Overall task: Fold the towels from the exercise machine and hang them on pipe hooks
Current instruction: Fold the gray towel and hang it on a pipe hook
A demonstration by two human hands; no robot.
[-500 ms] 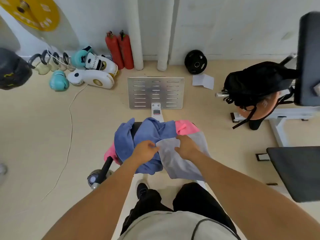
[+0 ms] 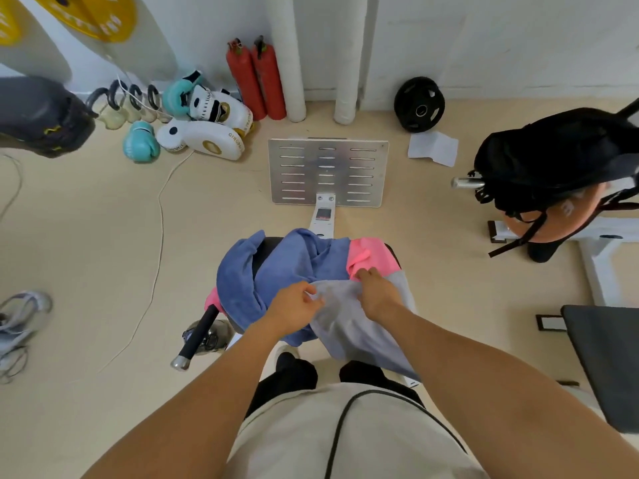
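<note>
Three towels drape the exercise machine (image 2: 326, 174): blue towel (image 2: 276, 271), pink towel (image 2: 368, 257), grey towel (image 2: 352, 326). The left hand (image 2: 294, 307) and right hand (image 2: 377, 292) pinch the grey towel's top edge. White pads (image 2: 207, 141) nearby carry gold lettering, too blurred to read.

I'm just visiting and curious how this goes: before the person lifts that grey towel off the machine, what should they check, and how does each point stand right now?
1. Both hands on the grey towel: ok; the left hand and the right hand pinch its top edge.
2. Grey towel lies on top of the pile: ok; it covers part of the blue towel and the pink towel.
3. Other towels free of the grip: cannot tell; the right hand's fingertips sit right at the pink towel's edge.
4. Grey towel's lower end hangs free: cannot tell; the person's body hides it.
5. Floor around the feet: not ok; a white cable trails on the left.
</note>
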